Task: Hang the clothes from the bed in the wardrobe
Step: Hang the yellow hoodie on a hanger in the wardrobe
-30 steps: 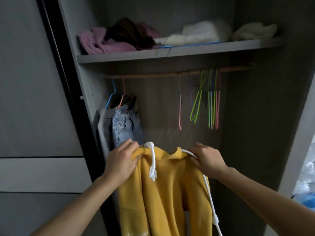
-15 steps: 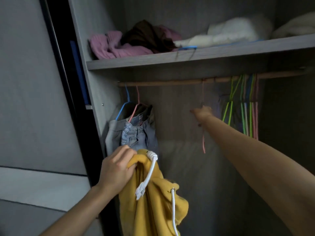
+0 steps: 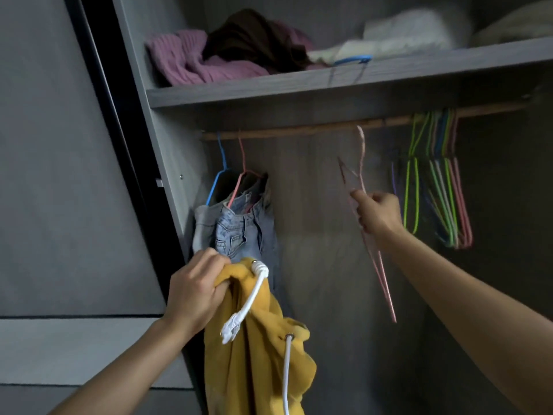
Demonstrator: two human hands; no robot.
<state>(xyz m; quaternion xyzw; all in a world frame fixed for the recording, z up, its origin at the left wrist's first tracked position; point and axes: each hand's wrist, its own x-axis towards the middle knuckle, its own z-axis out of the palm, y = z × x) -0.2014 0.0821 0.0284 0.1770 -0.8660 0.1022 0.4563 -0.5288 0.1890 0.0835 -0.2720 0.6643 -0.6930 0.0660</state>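
The right hand (image 3: 377,214) is pinching the pink hanger (image 3: 362,154), long axis running near 12-to-6 o'clock, while the left hand (image 3: 194,292) is gripping the yellow hoodie (image 3: 257,354) at the hanger's 8 o'clock.

Only the person's two arms are showing, both bare from the near edge of the frame to the fingertips. The left forearm (image 3: 125,363) is appearing slender and uncovered along its whole visible length, ending in the left hand (image 3: 194,290), whose knuckles are catching the dim light. The right forearm (image 3: 478,301), equally uncovered, is looking broad at the near right, and the right hand (image 3: 378,215), farther off, is showing slightly blurred.
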